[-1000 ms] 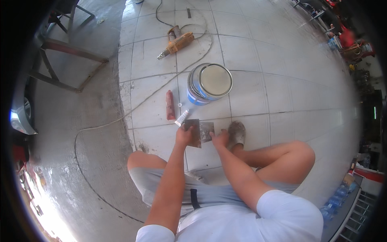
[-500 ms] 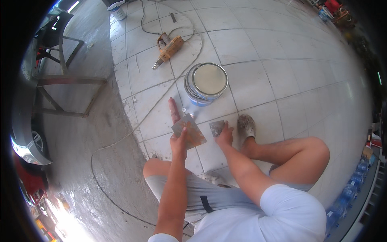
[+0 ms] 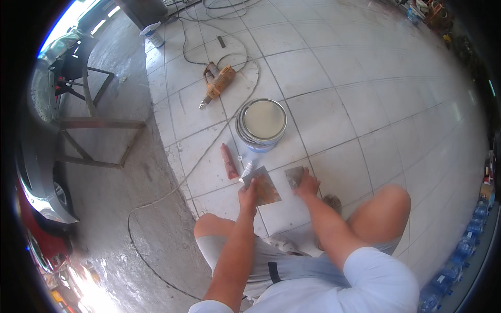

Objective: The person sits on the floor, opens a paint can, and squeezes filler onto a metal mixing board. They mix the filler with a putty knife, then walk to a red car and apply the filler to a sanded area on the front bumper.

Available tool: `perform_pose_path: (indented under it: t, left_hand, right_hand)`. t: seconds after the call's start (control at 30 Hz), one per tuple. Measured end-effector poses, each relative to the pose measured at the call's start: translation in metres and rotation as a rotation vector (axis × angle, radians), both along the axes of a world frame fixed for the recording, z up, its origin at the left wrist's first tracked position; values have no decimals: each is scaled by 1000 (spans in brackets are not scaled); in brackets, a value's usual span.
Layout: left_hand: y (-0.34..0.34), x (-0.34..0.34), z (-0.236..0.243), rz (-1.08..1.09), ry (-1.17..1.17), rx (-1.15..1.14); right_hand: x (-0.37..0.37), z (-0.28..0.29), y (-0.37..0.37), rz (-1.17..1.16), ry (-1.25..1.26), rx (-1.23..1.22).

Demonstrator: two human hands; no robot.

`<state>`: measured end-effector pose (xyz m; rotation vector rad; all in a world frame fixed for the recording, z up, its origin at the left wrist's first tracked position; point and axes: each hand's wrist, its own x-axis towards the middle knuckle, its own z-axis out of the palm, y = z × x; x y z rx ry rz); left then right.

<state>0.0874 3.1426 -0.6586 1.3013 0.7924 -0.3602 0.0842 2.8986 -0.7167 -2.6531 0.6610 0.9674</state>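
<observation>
My left hand (image 3: 248,194) grips a square metal plate (image 3: 266,188) with rust-brown stains. My right hand (image 3: 308,185) holds a smaller grey, smeared metal spreader (image 3: 294,175), a little apart from the plate. Just beyond the plate lie a white tube (image 3: 249,165), partly hidden behind it, a small white cap (image 3: 239,157) and a red tube (image 3: 229,162). A round metal can (image 3: 264,119) with a cream lid and a blue side, seemingly on another can, stands farther forward on the tiles.
An orange heat gun (image 3: 220,83) and cables lie ahead. A white container (image 3: 152,35) stands farther back. Metal stands (image 3: 99,122) and a car (image 3: 42,188) are at the left. Water bottles (image 3: 454,261) line the right edge. My crossed legs (image 3: 386,214) are beneath my arms.
The plate in my left hand has tilted away from the other spreader and the gap between them has widened. The floor objects appear lower in the picture as my view shifts.
</observation>
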Motion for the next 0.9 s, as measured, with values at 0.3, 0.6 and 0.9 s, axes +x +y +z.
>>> perform_pose_path:
  t: [0.3,0.6,0.9]
  left_hand:
    - [-21,11,-4,82,-90,57]
    - [2,-31,-15,315,48,225]
    - [26,-46,101,735,-306,389]
  right_hand:
    - [3,-35,-2,-194,-105,61]
    - [0,-69,-22,-54,-174,333]
    - [50,132,93,159,-315,1040]
